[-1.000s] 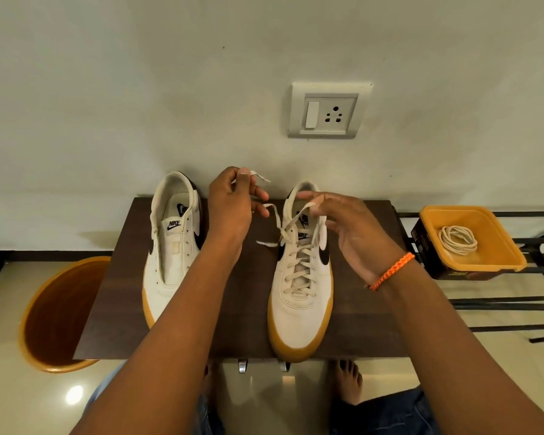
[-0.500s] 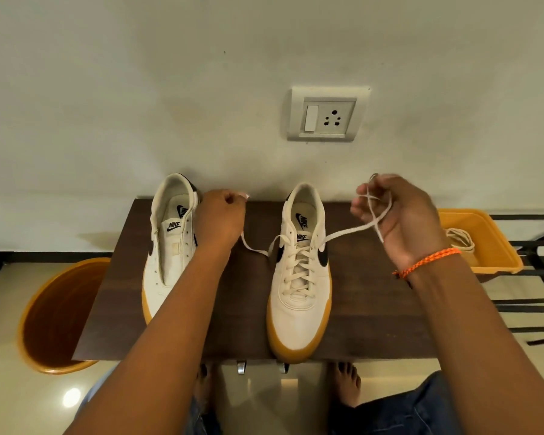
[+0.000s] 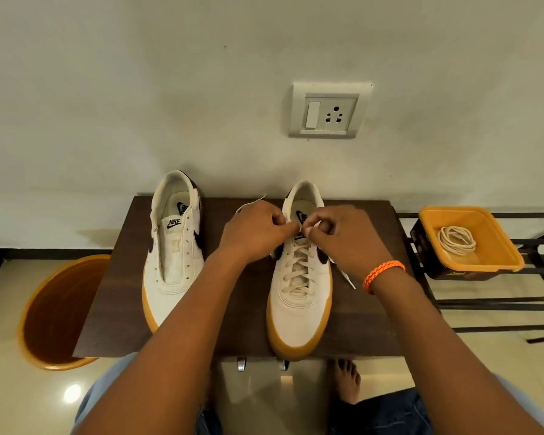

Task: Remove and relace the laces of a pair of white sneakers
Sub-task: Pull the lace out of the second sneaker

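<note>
White laced sneaker (image 3: 299, 296) nearly finished: left hand (image 3: 258, 229) and right hand (image 3: 346, 237) pinching lace ends (image 3: 252, 204) above its tongue. Left of it, unlaced sneaker (image 3: 175, 246) awaiting relacing.

1. You have a bare strip of table (image 3: 233, 309) between the unlaced sneaker (image 3: 173, 262) and the laced sneaker (image 3: 299, 293); both forearms cross it.
2. The wall (image 3: 201, 105) stands just behind both heels.
3. On your right, the table's edge is bare; the yellow tub (image 3: 500, 243) sits on a rack beyond it.
</note>
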`<state>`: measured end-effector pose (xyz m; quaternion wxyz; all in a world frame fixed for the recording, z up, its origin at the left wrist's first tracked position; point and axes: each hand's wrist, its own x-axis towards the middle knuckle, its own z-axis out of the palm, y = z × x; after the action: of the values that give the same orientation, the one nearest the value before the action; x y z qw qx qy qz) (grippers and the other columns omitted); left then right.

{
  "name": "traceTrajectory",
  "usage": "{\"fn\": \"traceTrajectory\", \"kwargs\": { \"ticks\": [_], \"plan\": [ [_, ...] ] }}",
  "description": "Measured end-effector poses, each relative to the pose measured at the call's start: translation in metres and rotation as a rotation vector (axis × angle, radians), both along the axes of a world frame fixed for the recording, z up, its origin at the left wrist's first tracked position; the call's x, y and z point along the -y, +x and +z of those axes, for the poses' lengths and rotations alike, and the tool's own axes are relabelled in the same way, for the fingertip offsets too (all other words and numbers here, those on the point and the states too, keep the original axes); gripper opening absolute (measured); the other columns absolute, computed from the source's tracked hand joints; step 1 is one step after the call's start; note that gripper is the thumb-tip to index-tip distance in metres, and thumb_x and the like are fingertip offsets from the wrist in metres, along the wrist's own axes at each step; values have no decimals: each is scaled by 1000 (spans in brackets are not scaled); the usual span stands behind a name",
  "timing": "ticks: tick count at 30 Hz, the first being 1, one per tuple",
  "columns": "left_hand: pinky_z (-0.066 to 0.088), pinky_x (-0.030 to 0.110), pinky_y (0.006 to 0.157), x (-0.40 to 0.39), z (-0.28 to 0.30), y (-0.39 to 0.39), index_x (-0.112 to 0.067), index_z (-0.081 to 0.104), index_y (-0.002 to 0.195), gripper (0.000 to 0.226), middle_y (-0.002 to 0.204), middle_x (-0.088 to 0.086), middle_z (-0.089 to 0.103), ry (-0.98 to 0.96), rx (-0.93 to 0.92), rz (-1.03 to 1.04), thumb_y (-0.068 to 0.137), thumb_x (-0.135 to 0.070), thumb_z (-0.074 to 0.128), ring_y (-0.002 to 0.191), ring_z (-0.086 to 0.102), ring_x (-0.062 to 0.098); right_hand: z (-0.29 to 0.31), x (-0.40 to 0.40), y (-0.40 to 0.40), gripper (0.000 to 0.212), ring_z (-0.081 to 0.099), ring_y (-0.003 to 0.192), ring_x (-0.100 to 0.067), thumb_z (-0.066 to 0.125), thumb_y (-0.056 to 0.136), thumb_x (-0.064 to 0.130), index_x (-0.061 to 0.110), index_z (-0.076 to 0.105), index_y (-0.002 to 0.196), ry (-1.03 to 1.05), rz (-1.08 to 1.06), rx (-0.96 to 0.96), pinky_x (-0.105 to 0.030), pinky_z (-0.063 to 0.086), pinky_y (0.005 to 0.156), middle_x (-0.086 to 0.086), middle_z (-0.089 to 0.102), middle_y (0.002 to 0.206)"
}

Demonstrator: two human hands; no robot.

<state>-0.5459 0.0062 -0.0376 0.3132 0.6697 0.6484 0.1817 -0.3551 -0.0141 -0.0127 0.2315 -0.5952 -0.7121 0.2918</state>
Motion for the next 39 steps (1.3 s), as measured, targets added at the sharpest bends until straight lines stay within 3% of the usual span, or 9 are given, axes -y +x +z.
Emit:
{"fn": "traceTrajectory", "kwargs": {
  "ticks": [3, 6, 13, 18, 21, 26, 29, 35, 39],
  "plan": [
    [45, 34, 61, -2, 0, -3, -17, 72, 64, 35, 58, -6, 66, -77, 177, 5, 94, -35, 70, 51, 52, 5, -10, 2, -7, 11, 66, 71, -12, 68, 94, 31, 28, 79, 93, -48, 62, 84, -41, 61, 75, 7, 70, 70],
    [55, 48, 71, -3, -1, -5, -2, 75, 74, 34, 72, 15, 71, -101, 232, 22, 94, -30, 70, 62, 57, 20, -12, 4, -14, 16, 68, 64, -12, 64, 96, 27, 27, 81, 93, -55, 65, 86, -41, 63, 73, 8, 70, 67],
    [59, 50, 81, -3, -1, -8, 0, 77, 79, 28, 78, 19, 74, -128, 285, 18, 93, -24, 72, 80, 70, 40, -15, 4, -18, 12, 69, 59, -13, 73, 89, 27, 24, 78, 79, -67, 1, 35, -42, 64, 77, 7, 67, 57],
    [63, 50, 85, -1, 1, -7, -12, 81, 81, 23, 75, 0, 77, -125, 272, -17, 96, -26, 70, 79, 76, 26, -4, 2, -8, 18, 64, 54, -12, 80, 81, 24, 17, 76, 65, -97, -62, -92, -43, 64, 67, 1, 68, 56],
    [63, 40, 84, -1, 2, -7, -16, 82, 81, 21, 77, -5, 78, -119, 280, -6, 96, -26, 71, 76, 76, 14, -1, 2, -6, 21, 59, 50, -17, 77, 81, 21, 13, 74, 62, -122, -148, -205, -43, 58, 57, -9, 68, 58],
    [64, 43, 87, 0, 1, -5, -12, 81, 81, 22, 75, -2, 77, -130, 316, 15, 97, -23, 70, 71, 74, 11, -10, 4, -17, 20, 60, 63, -13, 64, 87, 38, 30, 80, 97, 5, -32, 117, -34, 59, 70, 6, 65, 71],
    [65, 46, 85, -1, 0, -5, -10, 80, 83, 23, 76, 0, 77, -136, 310, 1, 99, -22, 68, 72, 75, 14, -11, 10, -25, 19, 67, 74, -20, 62, 90, 34, 28, 80, 93, -4, 31, 240, -39, 61, 72, 0, 73, 81],
    [64, 48, 85, -4, -2, -7, -11, 78, 83, 24, 79, -2, 78, -102, 250, -20, 99, -27, 69, 74, 77, 15, 8, 0, -3, 26, 50, 40, -8, 72, 84, 20, 14, 74, 59, -72, -150, -78, -24, 44, 45, 0, 60, 48],
    [65, 45, 84, -3, -1, -6, -11, 78, 84, 24, 79, -3, 78, -89, 251, -11, 99, -27, 70, 73, 76, 12, 0, 0, -4, 15, 54, 53, -8, 67, 86, 30, 24, 79, 78, 28, -175, -26, -26, 44, 55, 6, 60, 56]
  ]
}}
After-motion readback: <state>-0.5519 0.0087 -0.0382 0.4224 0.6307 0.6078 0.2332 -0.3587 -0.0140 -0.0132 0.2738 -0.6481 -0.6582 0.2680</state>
